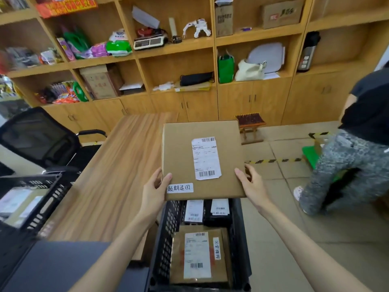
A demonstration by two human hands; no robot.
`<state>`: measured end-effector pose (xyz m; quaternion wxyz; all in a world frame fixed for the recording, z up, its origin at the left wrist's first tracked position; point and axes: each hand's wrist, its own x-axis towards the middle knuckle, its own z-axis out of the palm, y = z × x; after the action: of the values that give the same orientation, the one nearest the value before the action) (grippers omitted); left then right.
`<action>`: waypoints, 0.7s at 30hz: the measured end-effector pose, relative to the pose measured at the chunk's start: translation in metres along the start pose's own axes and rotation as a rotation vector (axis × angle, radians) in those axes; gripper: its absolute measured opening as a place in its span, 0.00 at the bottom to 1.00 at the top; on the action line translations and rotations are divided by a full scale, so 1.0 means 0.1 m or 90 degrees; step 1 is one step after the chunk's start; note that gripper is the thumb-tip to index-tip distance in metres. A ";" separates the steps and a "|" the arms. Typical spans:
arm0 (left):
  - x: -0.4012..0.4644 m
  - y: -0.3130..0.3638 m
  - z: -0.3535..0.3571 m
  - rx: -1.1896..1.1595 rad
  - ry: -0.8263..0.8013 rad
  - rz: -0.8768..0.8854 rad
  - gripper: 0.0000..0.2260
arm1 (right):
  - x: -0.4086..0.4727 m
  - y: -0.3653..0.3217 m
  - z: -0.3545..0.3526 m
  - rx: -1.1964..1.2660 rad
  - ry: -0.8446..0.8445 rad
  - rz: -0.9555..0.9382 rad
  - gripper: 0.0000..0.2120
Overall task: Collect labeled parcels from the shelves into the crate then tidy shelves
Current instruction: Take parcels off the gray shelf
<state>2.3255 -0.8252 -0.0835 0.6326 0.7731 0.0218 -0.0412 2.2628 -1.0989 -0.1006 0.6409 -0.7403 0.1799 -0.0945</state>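
A black crate [166, 239] is sitting nearest, directly beneath the arms, already holding labeled parcels. Just above its far end, the left hand [154, 191] and right hand [252, 186] are gripping a flat labeled box [202, 161] by its near corners, its long axis pointing away toward the shelves [176, 51].

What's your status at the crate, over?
Left hand and right hand grip cardboard parcel by its sides. Parcel held above black crate, labeled parcels already inside. Nothing blocking the drop.
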 end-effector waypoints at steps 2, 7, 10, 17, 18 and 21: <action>0.10 -0.10 0.04 0.005 -0.003 -0.017 0.24 | 0.08 0.13 0.04 -0.008 -0.001 0.033 0.25; 0.33 -0.43 0.15 0.036 -0.009 -0.076 0.22 | 0.21 0.43 0.16 -0.046 -0.017 0.104 0.23; 0.45 -0.70 0.20 0.046 -0.027 -0.116 0.19 | 0.29 0.66 0.24 -0.063 -0.020 0.163 0.25; 0.79 -1.32 0.19 0.083 -0.057 -0.227 0.25 | 0.48 1.09 0.49 -0.142 -0.049 0.261 0.26; 0.83 -1.41 0.18 0.089 -0.061 -0.240 0.25 | 0.52 1.16 0.53 -0.158 -0.054 0.272 0.26; 0.92 -1.62 0.16 0.104 -0.067 -0.274 0.26 | 0.60 1.35 0.65 -0.181 -0.068 0.306 0.27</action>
<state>2.4025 -0.8105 -0.2535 0.5449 0.7960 0.1495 -0.2172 2.3222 -1.0782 -0.2494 0.5431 -0.7627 0.3280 0.1255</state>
